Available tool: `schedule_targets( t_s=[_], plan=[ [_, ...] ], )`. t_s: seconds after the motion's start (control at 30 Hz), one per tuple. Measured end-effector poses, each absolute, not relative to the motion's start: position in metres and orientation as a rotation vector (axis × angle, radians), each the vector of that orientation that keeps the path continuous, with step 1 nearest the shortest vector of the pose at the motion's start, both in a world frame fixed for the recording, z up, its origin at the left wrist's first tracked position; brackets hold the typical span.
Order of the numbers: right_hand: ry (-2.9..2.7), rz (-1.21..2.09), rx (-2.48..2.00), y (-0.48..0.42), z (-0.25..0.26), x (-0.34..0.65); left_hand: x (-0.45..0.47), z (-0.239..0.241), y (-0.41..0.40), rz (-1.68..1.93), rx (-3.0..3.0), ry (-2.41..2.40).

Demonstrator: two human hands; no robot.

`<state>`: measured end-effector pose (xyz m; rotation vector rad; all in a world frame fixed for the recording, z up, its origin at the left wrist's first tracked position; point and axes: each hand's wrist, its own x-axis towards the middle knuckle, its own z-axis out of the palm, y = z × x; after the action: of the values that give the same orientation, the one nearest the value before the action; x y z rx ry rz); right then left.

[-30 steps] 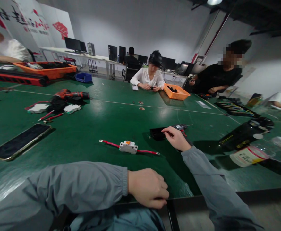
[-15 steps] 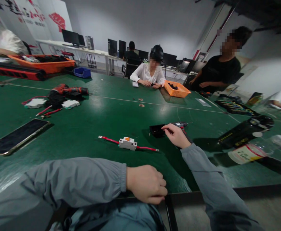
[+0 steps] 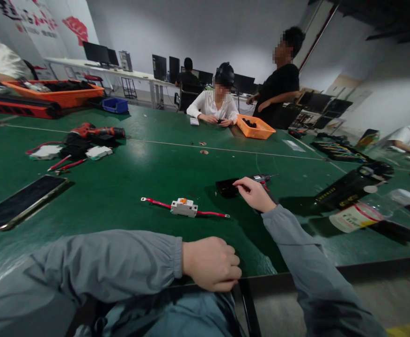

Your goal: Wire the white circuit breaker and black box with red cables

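Observation:
My left hand point(image 3: 212, 264) rests at the table's front edge, fingers curled under in a loose fist, with nothing visible in it. My right hand point(image 3: 256, 194) reaches over the right end of a small black open-looking box point(image 3: 226, 187); thumb and fingertips are pinched together there, and anything between them is too small to make out. Partly behind that hand lies a power drill point(image 3: 261, 178), its thin bit pointing right. Between my arms a white circuit breaker point(image 3: 184, 208) with an orange switch lies on the table, a red lugged wire point(image 3: 212, 214) out of each side.
Left: a phone point(image 3: 22, 201), an orange-black drill point(image 3: 89, 132), more white breakers point(image 3: 98, 152). Right: a black bottle point(image 3: 348, 189) and a labelled clear bottle point(image 3: 355, 217), both lying down. Across the green table point(image 3: 163, 164), a seated person point(image 3: 214, 105) works beside an orange basket point(image 3: 256, 128).
The view has shifted slightly. The standing person in black at the back has moved left, behind the orange basket. My hands keep about the same places.

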<state>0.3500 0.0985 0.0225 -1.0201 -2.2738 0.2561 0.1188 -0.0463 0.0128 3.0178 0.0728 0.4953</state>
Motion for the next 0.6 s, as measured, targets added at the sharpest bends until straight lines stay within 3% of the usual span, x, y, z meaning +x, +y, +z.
schedule_targets(
  t_s=[0.6],
  plan=[
    [-2.279, 0.254, -1.024, 0.1003, 0.0212, 0.3499, 0.1201, 0.0106, -0.0462, 0.502, 3.013, 0.063]
  ],
)
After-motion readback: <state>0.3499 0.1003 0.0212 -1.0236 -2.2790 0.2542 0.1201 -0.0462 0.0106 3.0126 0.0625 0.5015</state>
